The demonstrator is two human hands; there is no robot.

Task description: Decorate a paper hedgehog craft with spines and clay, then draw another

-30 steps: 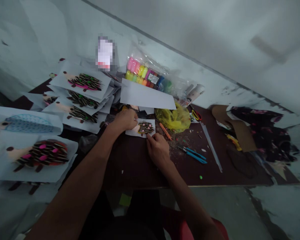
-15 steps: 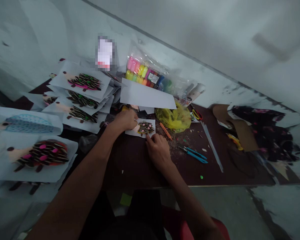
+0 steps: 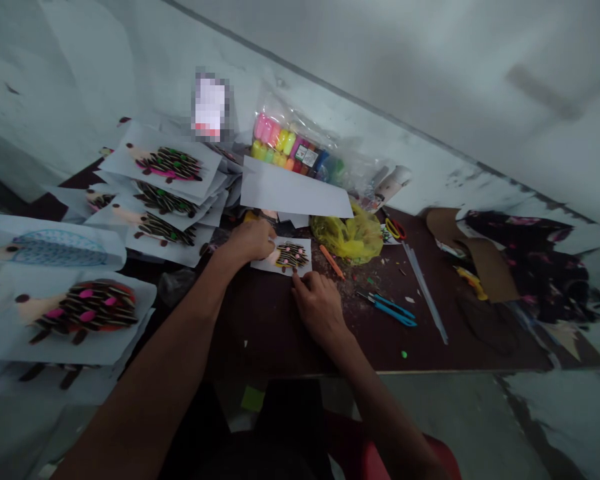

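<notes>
A small white card (image 3: 294,267) with a hedgehog on it lies on the dark table in front of me. The hedgehog (image 3: 293,255) has dark, light-striped spines, pink dots and a yellow edge. My left hand (image 3: 250,241) has curled fingers pressed over the card's left end, hiding that part. At the lower edge, my right hand (image 3: 319,303) rests on the table with loosely bent fingers, its index fingertip by a brown foot of the hedgehog. An orange stick-like tool (image 3: 332,261) lies just beyond the right hand, and blue-handled snips (image 3: 393,309) lie to its right.
Stacked hedgehog sheets (image 3: 165,160) fill the left side. Behind the card are a blank white sheet (image 3: 295,190), a bag of coloured clay (image 3: 285,140) and a yellow plastic bag (image 3: 350,237). Scissors (image 3: 395,229), a clear strip (image 3: 427,293) and dark floral cloth (image 3: 550,267) lie rightward.
My right hand has shifted very slightly down, its index fingertip now lower against the card's bottom edge. My left hand and the card look almost unchanged.
</notes>
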